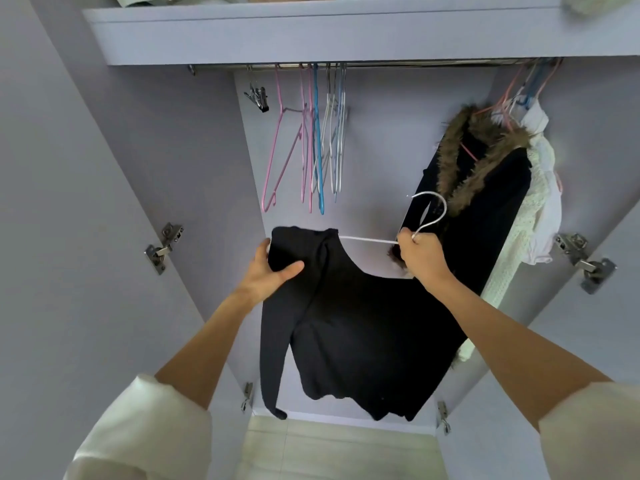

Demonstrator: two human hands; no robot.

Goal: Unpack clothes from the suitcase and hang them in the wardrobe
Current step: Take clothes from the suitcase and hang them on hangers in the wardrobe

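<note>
**Black sweater on white hanger, held before open wardrobe**

Black sweater (349, 323) is held up in front of the wardrobe opening, below the rail, partly threaded on a white hanger (427, 216). The right hand (420, 256) grips the hanger at the base of its hook, fingers curled round the wire; the hook points upward and sits clear of the rail. The left hand (268, 271) pinches the sweater's left shoulder, thumb on the front of the fabric, fingers behind it. One bare hanger arm runs from the sweater's neck to the right hand. The body and one sleeve hang down toward the wardrobe floor. Both forearms are bare, with white sleeves (145, 431) pushed up.

On the rail (381, 65), left of centre, hangs a group of empty hangers (311, 140) in pink, blue and white, with a metal clip hanger (258, 97) beside them. At the right end hangs a black coat with fur collar (485, 188), and just beside it a white garment (540, 188), possibly two pieces; the folds make this unclear. A shelf (311, 32) spans above the rail. Door hinges (162, 247) show on both sides.
</note>
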